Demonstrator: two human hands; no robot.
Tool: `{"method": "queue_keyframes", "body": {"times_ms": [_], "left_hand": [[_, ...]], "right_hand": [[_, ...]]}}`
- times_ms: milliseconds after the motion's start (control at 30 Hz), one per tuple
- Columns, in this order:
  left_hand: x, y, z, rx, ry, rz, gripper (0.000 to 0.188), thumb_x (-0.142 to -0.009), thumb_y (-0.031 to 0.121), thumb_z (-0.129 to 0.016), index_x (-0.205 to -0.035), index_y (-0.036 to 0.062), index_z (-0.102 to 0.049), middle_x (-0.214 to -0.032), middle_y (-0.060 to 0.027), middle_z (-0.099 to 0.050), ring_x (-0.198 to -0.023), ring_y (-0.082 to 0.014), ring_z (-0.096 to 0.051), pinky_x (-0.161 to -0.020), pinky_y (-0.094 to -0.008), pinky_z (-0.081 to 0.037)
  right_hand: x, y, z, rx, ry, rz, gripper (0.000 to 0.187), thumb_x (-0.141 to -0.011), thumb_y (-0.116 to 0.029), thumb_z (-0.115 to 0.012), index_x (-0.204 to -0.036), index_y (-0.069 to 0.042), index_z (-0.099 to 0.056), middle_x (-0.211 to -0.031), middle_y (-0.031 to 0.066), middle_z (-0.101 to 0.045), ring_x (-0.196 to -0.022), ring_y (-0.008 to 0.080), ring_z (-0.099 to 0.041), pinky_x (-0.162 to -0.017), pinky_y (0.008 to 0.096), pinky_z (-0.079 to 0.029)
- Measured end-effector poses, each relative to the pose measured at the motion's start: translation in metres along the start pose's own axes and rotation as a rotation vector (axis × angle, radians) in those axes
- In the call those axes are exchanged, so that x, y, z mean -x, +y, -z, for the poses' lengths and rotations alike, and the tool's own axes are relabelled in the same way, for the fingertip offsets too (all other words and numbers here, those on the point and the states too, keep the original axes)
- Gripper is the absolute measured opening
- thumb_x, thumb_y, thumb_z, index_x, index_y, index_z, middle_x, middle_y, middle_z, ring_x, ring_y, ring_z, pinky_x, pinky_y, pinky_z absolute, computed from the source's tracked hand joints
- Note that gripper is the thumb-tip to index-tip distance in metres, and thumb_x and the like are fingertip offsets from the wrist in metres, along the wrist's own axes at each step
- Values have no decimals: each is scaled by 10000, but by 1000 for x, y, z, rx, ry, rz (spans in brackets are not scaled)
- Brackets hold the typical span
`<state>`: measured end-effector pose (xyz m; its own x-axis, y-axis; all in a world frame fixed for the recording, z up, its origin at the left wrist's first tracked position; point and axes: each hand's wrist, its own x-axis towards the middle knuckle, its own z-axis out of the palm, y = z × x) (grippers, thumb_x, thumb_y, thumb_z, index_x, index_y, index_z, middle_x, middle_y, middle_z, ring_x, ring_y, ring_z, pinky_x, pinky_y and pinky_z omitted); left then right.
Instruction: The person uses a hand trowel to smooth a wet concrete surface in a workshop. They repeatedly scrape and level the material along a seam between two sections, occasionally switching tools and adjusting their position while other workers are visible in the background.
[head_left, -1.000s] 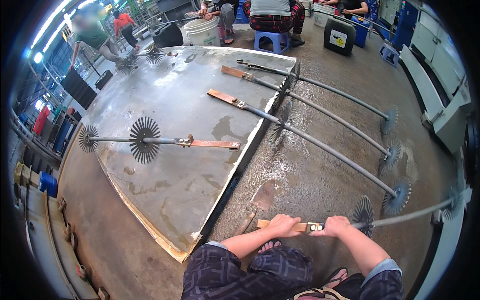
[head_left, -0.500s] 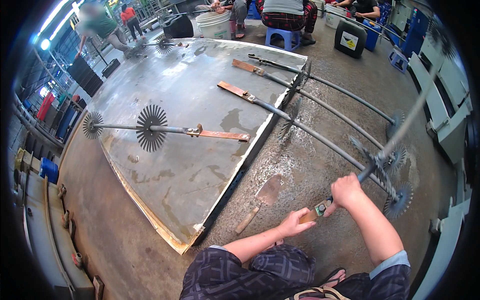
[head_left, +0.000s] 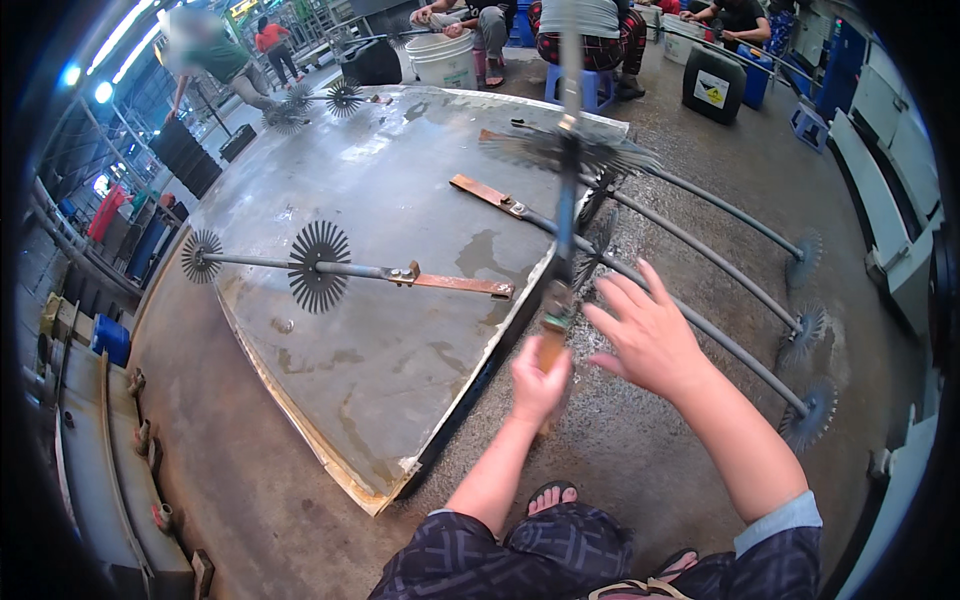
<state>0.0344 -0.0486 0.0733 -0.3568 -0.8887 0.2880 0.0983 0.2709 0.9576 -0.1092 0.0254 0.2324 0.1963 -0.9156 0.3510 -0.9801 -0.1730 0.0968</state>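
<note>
My left hand (head_left: pixel 540 388) is closed around the copper strip (head_left: pixel 551 348) at the near end of a long metal rod (head_left: pixel 567 205). The rod points away from me over the right edge of the grey slab-like table, its far part smeared by motion. A slotted metal disc (head_left: pixel 600 155) on it is blurred. Just right of the rod, my right hand (head_left: pixel 652 338) is open, fingers spread, holding nothing. Another rod (head_left: pixel 350 270) with slotted discs and a copper strip (head_left: pixel 455 285) lies on the table (head_left: pixel 390 210). Several similar rods (head_left: pixel 690 325) lean from its right edge to the floor.
Beyond the table are a white bucket (head_left: pixel 443 62), a blue stool (head_left: pixel 600 90) and a black canister (head_left: pixel 712 82), with several people nearby. Grey metal panels (head_left: pixel 868 190) line the right side. A metal trough (head_left: pixel 115 450) stands at the left.
The held rod has swung left from the right side to in front of me. My right hand has let go of it; my left keeps its copper strip. The trowel on the floor is now hidden.
</note>
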Motion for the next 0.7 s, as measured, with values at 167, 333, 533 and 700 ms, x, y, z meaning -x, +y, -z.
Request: {"method": "queue_keyframes", "body": {"times_ms": [167, 333, 533, 700], "left_hand": [[-69, 28, 35, 118, 143, 139, 193, -830, 55, -657, -948, 1, -514, -695, -28, -564, -412, -61, -461, -332, -222, -342], [-141, 30, 74, -73, 323, 44, 200, -819, 55, -653, -940, -30, -517, -663, -40, -567, -404, -84, -475, -347, -232, -364], [-212, 12, 115, -213, 484, 110, 156, -766, 54, -636, -819, -31, -517, -609, -69, -566, -405, -128, -525, -360, -275, -407], [-255, -6, 130, -194, 598, 188, 141, -732, 38, -627, -779, -37, -517, -587, -76, -551, -406, -149, -528, -382, -285, -419]], "right_hand": [[106, 36, 4, -84, -1, -192, 375, -637, -201, -775, -952, -103, -595, -1043, 83, -569, -1059, 261, -541, -1074, 530, -281], [259, 69, 22, 33, 0, -580, 271, -634, -87, -742, -858, -64, -592, -910, 80, -577, -930, 268, -556, -1060, 515, -300], [455, 52, 49, 267, -122, -1033, 121, -745, -25, -631, -840, -35, -557, -861, 109, -552, -902, 307, -544, -1052, 511, -304], [622, -14, 60, 462, -383, -1435, 162, -786, -131, -631, -868, -9, -563, -908, 151, -582, -943, 329, -556, -1016, 481, -334]]}}
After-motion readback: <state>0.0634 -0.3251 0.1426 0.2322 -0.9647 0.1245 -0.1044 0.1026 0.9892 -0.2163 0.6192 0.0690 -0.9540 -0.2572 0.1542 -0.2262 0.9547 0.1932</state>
